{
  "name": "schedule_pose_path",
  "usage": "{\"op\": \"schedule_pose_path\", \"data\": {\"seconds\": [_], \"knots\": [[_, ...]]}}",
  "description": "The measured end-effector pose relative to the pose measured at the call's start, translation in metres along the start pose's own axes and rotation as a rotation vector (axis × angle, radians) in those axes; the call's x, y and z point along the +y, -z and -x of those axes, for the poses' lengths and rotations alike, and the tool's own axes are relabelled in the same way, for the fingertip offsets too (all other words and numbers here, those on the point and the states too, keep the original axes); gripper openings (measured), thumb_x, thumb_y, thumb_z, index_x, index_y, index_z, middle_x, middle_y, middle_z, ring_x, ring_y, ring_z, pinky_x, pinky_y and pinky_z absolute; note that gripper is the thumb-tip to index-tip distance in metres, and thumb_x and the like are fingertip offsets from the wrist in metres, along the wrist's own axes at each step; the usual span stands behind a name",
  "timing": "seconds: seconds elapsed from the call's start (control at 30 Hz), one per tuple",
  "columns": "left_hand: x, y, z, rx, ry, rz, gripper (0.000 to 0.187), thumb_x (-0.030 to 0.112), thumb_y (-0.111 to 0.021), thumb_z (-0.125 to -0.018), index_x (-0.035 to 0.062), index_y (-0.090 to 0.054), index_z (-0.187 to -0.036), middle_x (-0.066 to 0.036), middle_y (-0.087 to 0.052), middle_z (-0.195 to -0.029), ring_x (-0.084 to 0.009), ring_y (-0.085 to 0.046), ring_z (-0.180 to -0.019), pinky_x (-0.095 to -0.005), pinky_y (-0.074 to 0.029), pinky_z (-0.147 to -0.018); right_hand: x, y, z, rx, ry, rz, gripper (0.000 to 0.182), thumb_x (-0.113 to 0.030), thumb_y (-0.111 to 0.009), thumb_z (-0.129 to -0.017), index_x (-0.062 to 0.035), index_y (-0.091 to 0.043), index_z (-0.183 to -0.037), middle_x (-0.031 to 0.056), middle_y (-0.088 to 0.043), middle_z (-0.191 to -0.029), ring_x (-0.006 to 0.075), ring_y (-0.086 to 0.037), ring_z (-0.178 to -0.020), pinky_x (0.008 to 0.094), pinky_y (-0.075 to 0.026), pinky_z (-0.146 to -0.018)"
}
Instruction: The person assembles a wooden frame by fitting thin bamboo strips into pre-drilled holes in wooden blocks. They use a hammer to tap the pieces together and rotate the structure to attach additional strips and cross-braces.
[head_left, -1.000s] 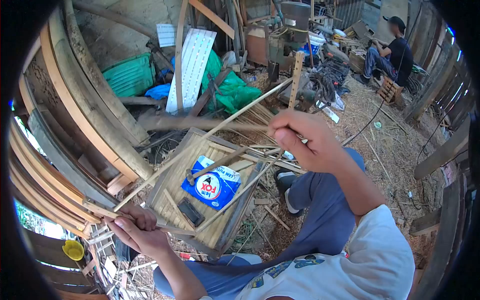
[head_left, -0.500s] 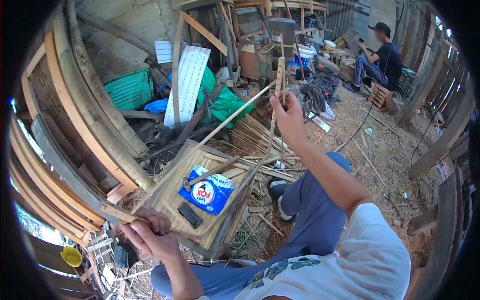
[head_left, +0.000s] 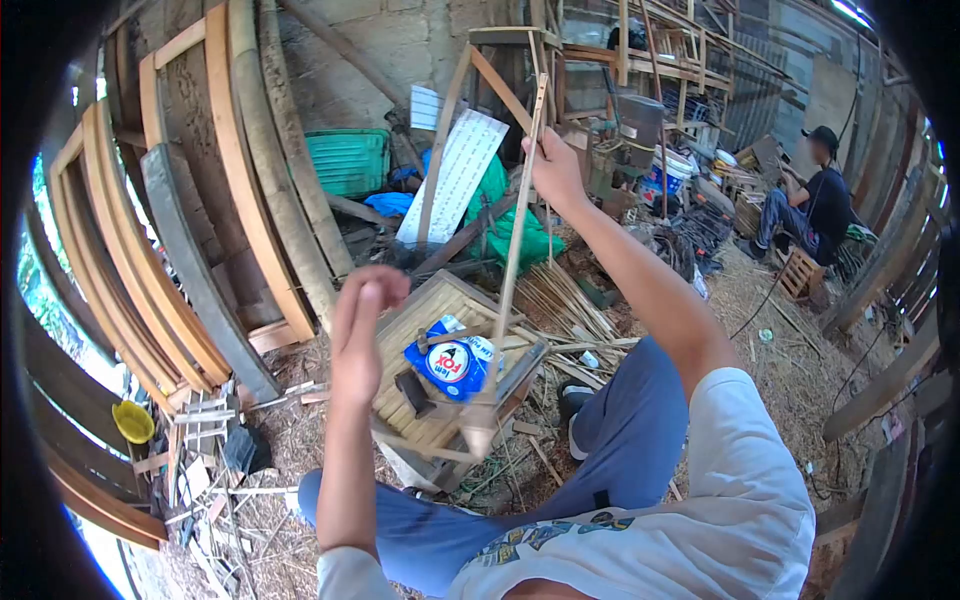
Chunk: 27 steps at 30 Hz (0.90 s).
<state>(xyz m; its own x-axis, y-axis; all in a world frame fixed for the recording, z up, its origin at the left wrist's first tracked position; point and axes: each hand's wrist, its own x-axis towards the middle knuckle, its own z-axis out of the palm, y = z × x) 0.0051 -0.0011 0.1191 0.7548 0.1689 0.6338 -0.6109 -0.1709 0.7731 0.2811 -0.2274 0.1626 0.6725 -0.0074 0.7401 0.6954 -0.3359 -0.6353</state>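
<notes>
Curved wooden frames [head_left: 215,190] lean against the wall, well to the left of both hands. Below the raised fingers lies a woven bamboo panel [head_left: 440,345] on the littered floor, tilted, carrying a blue glue packet [head_left: 450,365], a hammer [head_left: 455,335] across the packet's top, and a small dark block [head_left: 412,392] just beside the packet. A loose bundle of bamboo sticks [head_left: 565,300] lies beyond the panel, under the right forearm. A person in dark clothes [head_left: 810,210] sits far off to the right.

The right hand [head_left: 555,170] is stretched up and away, its fingers closed around a long thin bamboo strip [head_left: 512,255] near the strip's upper end. The strip runs steeply down from those fingers to the near edge of the panel, where its lower part is blurred. The left hand [head_left: 362,330] is lifted in front of the panel, apart from the strip, fingers together and extended upward, holding nothing that can be made out; it is blurred.
</notes>
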Motion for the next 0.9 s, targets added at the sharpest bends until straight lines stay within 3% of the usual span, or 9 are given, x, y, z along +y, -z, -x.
{"op": "schedule_pose_path", "data": {"seconds": [0.2, 0.3, 0.43, 0.47, 0.6, 0.77, 0.83, 0.87, 0.9], "knots": [[-0.111, -0.042, -0.071, -0.105, -0.071, -0.282, 0.033, 0.026, -0.051, -0.105, -0.0010, -0.060, -0.122, -0.010, -0.064, -0.108, -0.0172, -0.058, -0.101, -0.0305, -0.046, -0.091, -0.036, -0.023, 0.023, -0.137, 0.050, -0.042, 0.026, -0.026, -0.059, -0.099, 0.0007, -0.059, -0.098, 0.0202, -0.062, -0.076, 0.0325, -0.064, -0.071, 0.0420, -0.047, -0.066], [-0.133, -0.074, -0.099, -0.124, -0.064, -0.216, 0.042, 0.032, -0.049, -0.107, -0.0017, -0.054, -0.131, -0.015, -0.064, -0.108, -0.0212, -0.060, -0.104, -0.0340, -0.048, -0.092, -0.042, -0.031, 0.024, -0.211, 0.014, -0.091, 0.026, -0.026, -0.059, -0.100, -0.0002, -0.060, -0.095, 0.0081, -0.060, -0.075, 0.0161, -0.054, -0.069, 0.0349, -0.044, -0.065], [-0.135, -0.096, -0.114, -0.268, 0.112, 0.252, 0.037, 0.037, -0.042, -0.109, 0.0039, -0.057, -0.102, -0.003, -0.055, -0.084, -0.0110, -0.053, -0.075, -0.0262, -0.046, -0.068, -0.043, -0.037, 0.028, -0.286, 0.101, -0.106, 0.026, -0.027, -0.060, -0.099, -0.0016, -0.064, -0.095, 0.0045, -0.059, -0.073, 0.0139, -0.054, -0.069, 0.0327, -0.044, -0.064], [-0.140, -0.096, -0.114, -0.255, 0.148, 0.214, 0.036, 0.036, -0.042, -0.109, 0.0077, -0.052, -0.090, 0.002, -0.047, -0.075, -0.0067, -0.043, -0.063, -0.0231, -0.039, -0.059, -0.044, -0.035, 0.029, -0.355, 0.023, -0.188, 0.027, -0.029, -0.062, -0.099, -0.0027, -0.065, -0.100, 0.0008, -0.057, -0.073, 0.0111, -0.052, -0.068, 0.0300, -0.043, -0.062], [-0.161, -0.083, -0.117, -0.063, 0.033, 0.035, 0.040, 0.039, -0.042, -0.109, 0.0070, -0.054, -0.088, 0.001, -0.045, -0.072, -0.0075, -0.041, -0.064, -0.0254, -0.037, -0.058, -0.034, -0.017, 0.024, -0.356, 0.007, -0.142, 0.034, -0.031, -0.065, -0.098, -0.0034, -0.062, -0.117, -0.0051, -0.049, -0.070, 0.0070, -0.042, -0.058, 0.0260, -0.033, -0.049], [-0.200, -0.016, -0.122, 0.131, 0.175, -0.021, 0.040, 0.043, -0.043, -0.108, 0.0073, -0.054, -0.093, 0.002, -0.047, -0.074, -0.0077, -0.041, -0.066, -0.0265, -0.036, -0.059, -0.025, 0.060, 0.030, -0.360, -0.548, -0.443, 0.027, -0.036, -0.062, -0.099, -0.0143, -0.064, -0.114, -0.0102, -0.042, -0.069, 0.0014, -0.035, -0.050, 0.0192, -0.023, -0.042], [-0.201, 0.015, -0.117, 0.213, 0.238, 0.082, 0.034, 0.042, -0.044, -0.108, 0.0134, -0.052, -0.090, 0.006, -0.043, -0.073, -0.0046, -0.039, -0.058, -0.0232, -0.033, -0.050, -0.010, 0.097, 0.030, -0.353, -0.533, -0.516, 0.030, -0.041, -0.059, -0.099, -0.0173, -0.063, -0.117, -0.0084, -0.042, -0.071, 0.0011, -0.034, -0.050, 0.0186, -0.022, -0.042], [-0.196, 0.030, -0.114, 0.257, 0.261, 0.050, 0.034, 0.043, -0.044, -0.107, 0.0137, -0.051, -0.091, 0.006, -0.043, -0.073, -0.0036, -0.038, -0.057, -0.0223, -0.032, -0.049, -0.012, 0.108, 0.030, -0.237, -0.530, -0.347, 0.030, -0.039, -0.056, -0.101, -0.0169, -0.061, -0.121, -0.0074, -0.043, -0.072, 0.0010, -0.035, -0.051, 0.0180, -0.024, -0.042], [-0.191, 0.046, -0.112, 0.263, 0.257, 0.033, 0.034, 0.043, -0.044, -0.107, 0.0134, -0.051, -0.092, 0.006, -0.044, -0.074, -0.0035, -0.038, -0.057, -0.0226, -0.032, -0.049, -0.006, 0.125, 0.033, -0.291, -0.430, -0.489, 0.027, -0.034, -0.052, -0.104, -0.0166, -0.060, -0.123, -0.0068, -0.044, -0.072, 0.0012, -0.036, -0.051, 0.0173, -0.025, -0.042]]}}
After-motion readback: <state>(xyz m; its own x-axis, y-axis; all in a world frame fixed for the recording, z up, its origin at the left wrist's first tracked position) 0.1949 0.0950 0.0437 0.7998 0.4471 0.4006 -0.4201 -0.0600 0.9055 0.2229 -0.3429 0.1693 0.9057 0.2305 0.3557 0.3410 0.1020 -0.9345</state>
